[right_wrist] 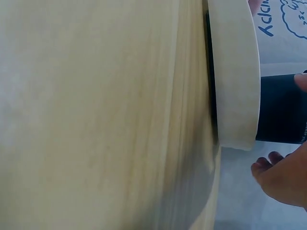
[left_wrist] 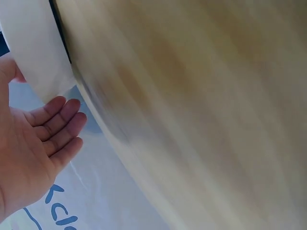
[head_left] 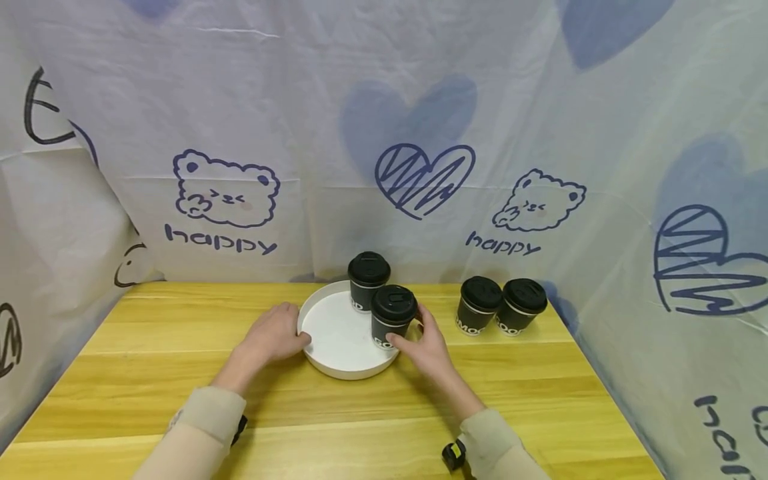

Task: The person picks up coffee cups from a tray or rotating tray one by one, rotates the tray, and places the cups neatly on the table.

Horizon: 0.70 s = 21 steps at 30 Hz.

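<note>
A round white tray (head_left: 324,365) rests on the table, and my left hand (head_left: 275,335) holds its left side, thumb over the rim and fingers along the outer wall. In the left wrist view those fingers (left_wrist: 64,122) lie loosely bent beside the tray wall (left_wrist: 41,48). My right hand (head_left: 427,343) grips a black lidded paper cup (head_left: 393,313) at the tray's right side, thumb at its front. The right wrist view shows this cup (right_wrist: 283,110) above the tray wall (right_wrist: 236,76). A second black lidded cup (head_left: 369,273) stands behind it in the tray.
Two more black lidded cups, a left one (head_left: 478,307) and a right one (head_left: 521,308), stand side by side on the wooden table (head_left: 336,433), right of the tray. A white cloth (head_left: 324,167) with printed bears and hearts hangs behind the table and along its sides.
</note>
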Each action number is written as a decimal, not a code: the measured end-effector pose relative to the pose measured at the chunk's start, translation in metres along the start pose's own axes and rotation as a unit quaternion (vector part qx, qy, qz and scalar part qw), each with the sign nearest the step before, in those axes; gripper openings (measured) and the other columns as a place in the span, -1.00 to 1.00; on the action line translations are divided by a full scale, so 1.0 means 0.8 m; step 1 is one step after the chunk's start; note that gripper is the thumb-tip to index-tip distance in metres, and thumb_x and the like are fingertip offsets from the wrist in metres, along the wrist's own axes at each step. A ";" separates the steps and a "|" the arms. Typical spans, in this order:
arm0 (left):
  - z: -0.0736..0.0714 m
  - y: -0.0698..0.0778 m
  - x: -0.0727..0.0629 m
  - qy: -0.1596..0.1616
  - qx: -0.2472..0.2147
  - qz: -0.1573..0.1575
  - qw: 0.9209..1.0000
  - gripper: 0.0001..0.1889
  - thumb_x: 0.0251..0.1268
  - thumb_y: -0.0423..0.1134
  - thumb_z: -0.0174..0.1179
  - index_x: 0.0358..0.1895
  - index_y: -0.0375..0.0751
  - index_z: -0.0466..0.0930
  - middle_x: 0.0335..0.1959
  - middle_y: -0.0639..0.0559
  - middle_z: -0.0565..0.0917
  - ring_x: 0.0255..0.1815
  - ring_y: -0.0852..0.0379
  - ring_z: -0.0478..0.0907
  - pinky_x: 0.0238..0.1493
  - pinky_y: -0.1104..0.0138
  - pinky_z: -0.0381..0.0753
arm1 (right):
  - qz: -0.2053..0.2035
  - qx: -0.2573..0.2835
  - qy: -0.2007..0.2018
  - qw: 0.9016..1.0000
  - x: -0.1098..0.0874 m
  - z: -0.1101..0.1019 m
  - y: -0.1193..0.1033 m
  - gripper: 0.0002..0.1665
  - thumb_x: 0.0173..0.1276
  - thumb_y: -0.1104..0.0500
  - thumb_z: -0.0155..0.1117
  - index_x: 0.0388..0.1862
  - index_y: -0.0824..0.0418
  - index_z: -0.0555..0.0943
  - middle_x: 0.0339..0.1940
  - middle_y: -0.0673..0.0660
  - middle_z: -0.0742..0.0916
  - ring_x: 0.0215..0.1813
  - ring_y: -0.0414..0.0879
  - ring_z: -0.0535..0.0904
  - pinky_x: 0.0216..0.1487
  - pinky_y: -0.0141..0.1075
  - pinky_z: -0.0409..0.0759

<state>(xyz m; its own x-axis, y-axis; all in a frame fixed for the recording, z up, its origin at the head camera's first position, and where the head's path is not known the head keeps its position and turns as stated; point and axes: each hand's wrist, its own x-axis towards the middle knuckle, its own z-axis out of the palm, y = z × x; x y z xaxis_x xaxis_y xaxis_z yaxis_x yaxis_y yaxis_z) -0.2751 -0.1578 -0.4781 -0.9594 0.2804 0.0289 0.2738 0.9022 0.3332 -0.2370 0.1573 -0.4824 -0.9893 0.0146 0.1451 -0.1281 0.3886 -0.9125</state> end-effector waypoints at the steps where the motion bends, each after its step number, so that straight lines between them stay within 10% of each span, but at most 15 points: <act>1: 0.000 0.000 0.000 -0.001 0.008 0.003 1.000 -0.39 0.20 -0.04 0.30 0.12 -0.54 0.51 -0.04 -0.28 0.60 -0.03 -0.19 0.54 0.20 -0.07 0.56 | 0.001 -0.001 0.001 1.000 0.001 0.000 0.000 0.07 0.20 0.12 0.55 0.60 0.33 0.23 0.54 0.35 0.44 0.56 0.31 0.29 0.58 0.13 0.25; 10: 0.002 -0.005 0.002 0.001 0.056 0.025 0.998 -0.30 0.24 0.03 0.21 0.21 -0.58 0.47 0.18 -0.41 0.59 0.31 -0.38 0.47 0.52 -0.20 0.20 | 0.012 0.014 0.008 1.000 0.007 0.006 0.001 0.09 0.18 0.12 0.56 0.61 0.30 0.22 0.58 0.35 0.39 0.57 0.35 0.27 0.59 0.11 0.24; 21: 0.000 -0.002 -0.001 -0.009 0.062 0.026 0.998 -0.27 0.25 0.04 0.22 0.25 -0.59 0.44 0.16 -0.41 0.57 0.23 -0.34 0.50 0.37 -0.16 0.44 | -0.006 0.040 0.013 0.999 0.013 0.015 0.004 0.10 0.14 0.20 0.63 0.58 0.32 0.26 0.51 0.34 0.47 0.55 0.28 0.34 0.59 0.08 0.25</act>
<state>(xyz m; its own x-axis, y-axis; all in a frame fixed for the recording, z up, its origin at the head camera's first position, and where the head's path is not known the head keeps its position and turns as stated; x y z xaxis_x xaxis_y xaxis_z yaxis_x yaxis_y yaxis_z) -0.2748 -0.1595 -0.4782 -0.9428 0.3322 0.0259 0.3300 0.9199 0.2120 -0.2488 0.1479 -0.4884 -0.9858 0.0344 0.1644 -0.1455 0.3138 -0.9383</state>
